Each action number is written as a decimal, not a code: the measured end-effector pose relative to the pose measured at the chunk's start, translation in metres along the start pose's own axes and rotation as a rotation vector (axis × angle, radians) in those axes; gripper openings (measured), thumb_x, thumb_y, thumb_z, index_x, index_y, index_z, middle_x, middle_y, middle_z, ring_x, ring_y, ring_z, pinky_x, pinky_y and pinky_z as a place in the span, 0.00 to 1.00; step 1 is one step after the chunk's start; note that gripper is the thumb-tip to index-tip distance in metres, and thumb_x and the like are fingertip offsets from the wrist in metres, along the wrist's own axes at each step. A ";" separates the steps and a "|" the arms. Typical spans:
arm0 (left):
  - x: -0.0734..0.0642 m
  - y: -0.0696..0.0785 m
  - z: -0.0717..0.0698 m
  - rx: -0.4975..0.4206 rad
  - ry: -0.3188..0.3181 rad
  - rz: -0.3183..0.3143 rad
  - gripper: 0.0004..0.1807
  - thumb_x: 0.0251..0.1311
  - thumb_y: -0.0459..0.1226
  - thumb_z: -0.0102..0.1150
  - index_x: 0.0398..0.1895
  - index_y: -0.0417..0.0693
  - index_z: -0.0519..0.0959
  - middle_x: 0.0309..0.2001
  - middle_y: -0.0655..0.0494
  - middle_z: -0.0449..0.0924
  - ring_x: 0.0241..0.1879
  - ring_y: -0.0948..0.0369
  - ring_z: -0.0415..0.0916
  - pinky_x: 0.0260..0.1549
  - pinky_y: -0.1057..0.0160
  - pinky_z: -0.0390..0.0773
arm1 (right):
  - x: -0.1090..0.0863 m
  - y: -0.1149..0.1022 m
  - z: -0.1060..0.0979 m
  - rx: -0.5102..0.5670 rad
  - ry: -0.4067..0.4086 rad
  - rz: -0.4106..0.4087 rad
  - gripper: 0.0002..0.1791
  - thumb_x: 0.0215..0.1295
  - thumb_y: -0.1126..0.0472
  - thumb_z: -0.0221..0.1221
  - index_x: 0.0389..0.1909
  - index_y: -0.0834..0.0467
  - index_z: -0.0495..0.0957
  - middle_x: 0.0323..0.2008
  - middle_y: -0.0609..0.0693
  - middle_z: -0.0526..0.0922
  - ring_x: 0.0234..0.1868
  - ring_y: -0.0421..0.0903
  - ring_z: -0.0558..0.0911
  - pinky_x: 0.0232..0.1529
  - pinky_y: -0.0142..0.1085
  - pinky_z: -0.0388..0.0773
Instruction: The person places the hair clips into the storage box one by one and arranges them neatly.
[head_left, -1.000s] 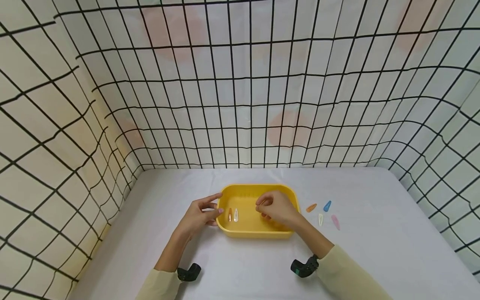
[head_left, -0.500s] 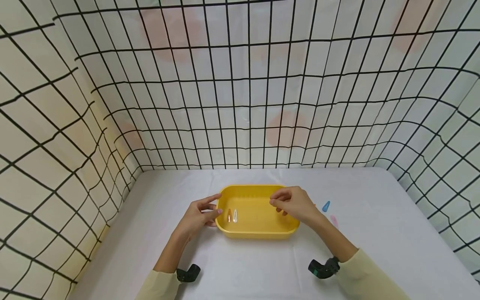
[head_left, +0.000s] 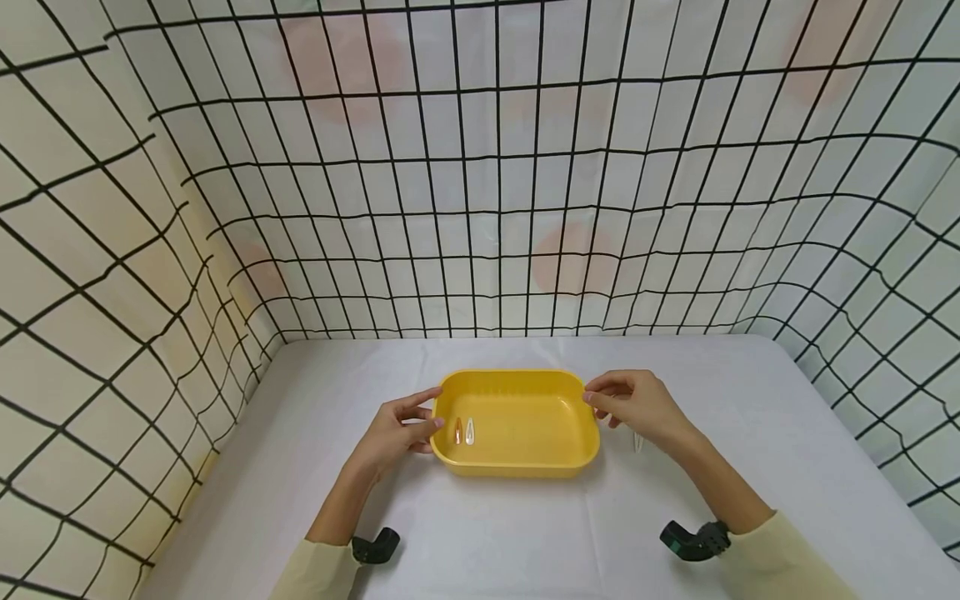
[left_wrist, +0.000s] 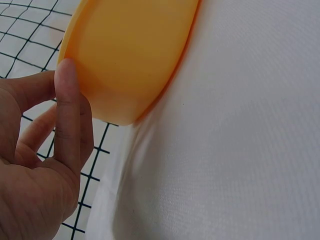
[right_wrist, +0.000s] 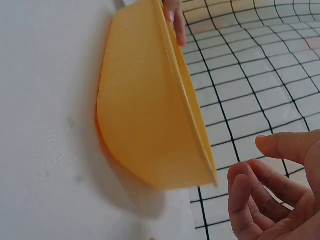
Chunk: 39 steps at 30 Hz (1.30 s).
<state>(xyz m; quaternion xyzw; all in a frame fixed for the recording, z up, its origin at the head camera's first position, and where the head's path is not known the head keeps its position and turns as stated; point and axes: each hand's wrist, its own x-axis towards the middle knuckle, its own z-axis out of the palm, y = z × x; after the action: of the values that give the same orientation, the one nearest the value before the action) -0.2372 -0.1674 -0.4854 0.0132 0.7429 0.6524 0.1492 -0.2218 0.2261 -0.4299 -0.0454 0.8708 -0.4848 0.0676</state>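
Note:
My left hand (head_left: 401,429) pinches the left rim of a shallow yellow tray (head_left: 517,471), thumb at the rim and fingers around the outside. In the left wrist view that thumb lies against the edge of the tray wall. Inside the tray, at its left end, an orange hair clip (head_left: 458,431) and a white hair clip (head_left: 470,431) lie side by side. My right hand (head_left: 641,408) hovers over the tray's right edge, fingers loosely bent. In the right wrist view a gap shows between its thumb and fingers, with nothing held.
Another white hair clip (head_left: 637,442) lies on the white tabletop (head_left: 510,533), partly covered by my right hand. Black grid netting (head_left: 480,250) stands along the back and both sides. Each wrist carries a black camera (head_left: 693,540).
My right hand has moved right, from above the tray's inside to its right edge, hiding the blue, pink and orange clips on the table. My left hand stays at the rim.

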 end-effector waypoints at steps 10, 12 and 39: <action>0.000 -0.001 0.000 -0.003 -0.004 -0.004 0.33 0.61 0.32 0.72 0.71 0.56 0.76 0.46 0.46 0.78 0.28 0.59 0.82 0.30 0.63 0.89 | -0.014 0.029 -0.029 -0.060 0.045 0.049 0.25 0.69 0.44 0.65 0.53 0.60 0.83 0.44 0.59 0.89 0.40 0.54 0.86 0.37 0.40 0.88; 0.000 -0.001 -0.001 0.001 -0.004 -0.001 0.33 0.60 0.32 0.72 0.71 0.56 0.76 0.46 0.46 0.78 0.28 0.59 0.83 0.30 0.62 0.89 | -0.017 0.037 -0.033 -0.066 0.052 0.061 0.25 0.69 0.44 0.65 0.53 0.60 0.83 0.45 0.59 0.89 0.41 0.53 0.85 0.37 0.40 0.88; 0.000 -0.001 0.000 0.022 0.002 -0.013 0.34 0.60 0.33 0.72 0.70 0.58 0.76 0.48 0.44 0.79 0.27 0.58 0.83 0.30 0.62 0.89 | -0.023 0.107 -0.057 -0.159 0.124 0.149 0.21 0.73 0.51 0.62 0.54 0.64 0.82 0.38 0.53 0.87 0.33 0.44 0.82 0.29 0.34 0.82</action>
<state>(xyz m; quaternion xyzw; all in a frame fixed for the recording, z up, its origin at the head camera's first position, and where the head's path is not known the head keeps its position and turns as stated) -0.2375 -0.1673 -0.4861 0.0093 0.7504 0.6432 0.1523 -0.2097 0.3337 -0.4899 0.0444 0.9100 -0.4097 0.0459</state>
